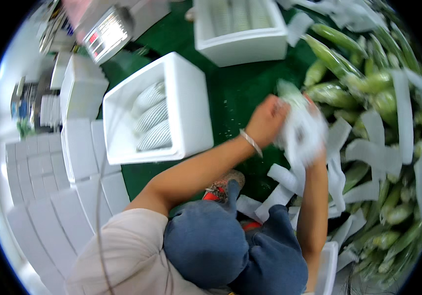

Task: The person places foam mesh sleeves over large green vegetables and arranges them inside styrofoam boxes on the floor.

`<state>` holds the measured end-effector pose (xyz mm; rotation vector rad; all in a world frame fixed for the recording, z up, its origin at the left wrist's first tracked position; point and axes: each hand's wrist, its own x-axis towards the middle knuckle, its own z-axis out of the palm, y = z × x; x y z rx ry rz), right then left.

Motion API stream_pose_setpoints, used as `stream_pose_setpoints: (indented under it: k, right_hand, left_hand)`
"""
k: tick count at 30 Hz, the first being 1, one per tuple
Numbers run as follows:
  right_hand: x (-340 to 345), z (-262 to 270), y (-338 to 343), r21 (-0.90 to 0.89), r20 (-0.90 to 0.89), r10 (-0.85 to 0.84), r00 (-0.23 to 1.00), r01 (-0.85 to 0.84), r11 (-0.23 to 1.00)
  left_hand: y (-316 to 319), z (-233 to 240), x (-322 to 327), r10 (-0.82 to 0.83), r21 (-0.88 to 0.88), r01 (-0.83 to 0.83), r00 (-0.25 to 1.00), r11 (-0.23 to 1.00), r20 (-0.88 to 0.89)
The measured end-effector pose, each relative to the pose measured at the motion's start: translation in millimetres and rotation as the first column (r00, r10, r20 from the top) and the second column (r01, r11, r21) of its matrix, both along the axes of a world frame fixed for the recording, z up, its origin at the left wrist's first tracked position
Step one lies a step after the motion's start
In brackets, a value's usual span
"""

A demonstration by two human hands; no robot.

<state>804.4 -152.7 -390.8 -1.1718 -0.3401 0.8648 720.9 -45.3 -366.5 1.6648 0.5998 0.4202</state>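
Note:
My left hand (pixel 270 118), with a light bracelet at the wrist, grips one side of a blurred white foam sleeve (pixel 301 134). Pale green shows at the sleeve's upper end, seemingly a long green vegetable (pixel 287 89). My right hand (pixel 319 155) holds the other side and is mostly hidden behind the white material. Both hands are over the green floor, beside a large heap of film-wrapped long green vegetables (pixel 375 84). Flat white foam sleeves (pixel 375 156) lie scattered across that heap.
An open white foam box (pixel 196 110) at left holds three foam-netted pieces (pixel 155 123). Another foam box (pixel 246 49) with wrapped pieces stands ahead. A lit scale display (pixel 107 35) is at upper left. White boxes (pixel 67 210) are stacked at left. A white rim (pixel 331 261) shows beside my right forearm.

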Motion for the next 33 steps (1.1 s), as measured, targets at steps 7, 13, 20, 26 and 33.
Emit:
stream_pose_setpoints:
  k: [7,13,20,26,33]
  right_hand:
    - [-82,-8,-63,-0.182,0.165,-0.181,0.969,0.211,0.96]
    - [-104,38,-33,-0.32,0.204,-0.16,0.966,0.22,0.921]
    - [-104,-63,-28,-0.411,-0.201,-0.333,0.921,0.229,0.882]
    - [-132,-71,-29,-0.395,-0.069,-0.274,0.959,0.226,0.89]
    - [-31,22,-90,-0.397,0.633,-0.255,0.731,0.589,0.704]
  left_hand:
    - [-37,11,-73,0.039,0.235,0.002,0.985,0.972,-0.17]
    - [-30,-15,-102,0.144,0.104,-0.131,0.981,0.986,-0.128]
    - [-21,-96,-89,0.188,-0.698,-0.196,0.978,0.688,-0.089]
    - [-8,-162,-127,0.057,-0.956,0.242,0.966,0.164,0.254]
    - [79,2,-188,0.043,-0.803,0.397,0.886,0.444,0.461]
